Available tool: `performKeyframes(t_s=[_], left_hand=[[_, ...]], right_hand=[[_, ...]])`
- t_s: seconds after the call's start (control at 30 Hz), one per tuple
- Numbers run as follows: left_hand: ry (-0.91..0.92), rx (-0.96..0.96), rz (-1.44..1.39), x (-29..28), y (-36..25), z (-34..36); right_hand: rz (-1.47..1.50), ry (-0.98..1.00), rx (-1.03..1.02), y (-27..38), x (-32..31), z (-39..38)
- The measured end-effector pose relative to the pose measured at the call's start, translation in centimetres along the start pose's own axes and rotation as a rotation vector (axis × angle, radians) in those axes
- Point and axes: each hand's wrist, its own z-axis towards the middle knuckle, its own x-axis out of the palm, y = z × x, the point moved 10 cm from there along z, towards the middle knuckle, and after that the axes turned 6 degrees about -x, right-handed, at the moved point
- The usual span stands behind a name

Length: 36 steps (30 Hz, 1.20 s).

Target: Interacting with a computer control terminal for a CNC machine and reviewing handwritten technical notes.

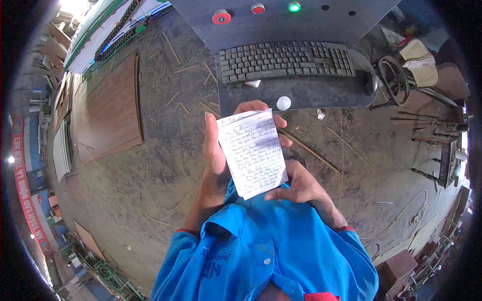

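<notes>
left hand [215,150] and right hand [299,185] grip white lined paper [253,154] covered in dark handwriting.

The left hand [215,150] cradles the paper [253,155], a lined sheet filled with handwriting, thumb by its left edge and fingertips showing past the right. The right hand [301,183] pinches the lower right edge. Just beyond, a white disc [283,103] sits near the edge of a dark shelf [326,95], with a keyboard [286,61] and mouse [370,84]. Above are two red buttons [258,8] and a lit green one [294,6]. Boards [108,110] lie left on the floor [165,145], strips [311,150] scattered about
</notes>
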Motion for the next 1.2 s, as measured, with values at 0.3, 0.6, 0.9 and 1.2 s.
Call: performKeyframes(t_s=[0.3, 0.6, 0.9, 1.2], left_hand=[[0.068, 0.012, 0.047, 0.4, 0.0, -0.4], [0.076, 0.008, 0.061, 0.7, 0.3, -0.4], [-0.004, 0.035, 0.220, -0.4, 0.1, -0.4], [-0.037, 0.028, 0.185, -0.2, 0.3, -0.5]], right_hand=[[0.070, 0.085, 0.214, -1.1, 0.9, 0.1], [0.101, 0.020, 0.176, -0.9, 0.7, 0.3], [0.193, 0.047, 0.164, -1.7, 0.6, -0.2], [0.256, 0.002, 0.230, -2.7, 0.7, -0.2]])
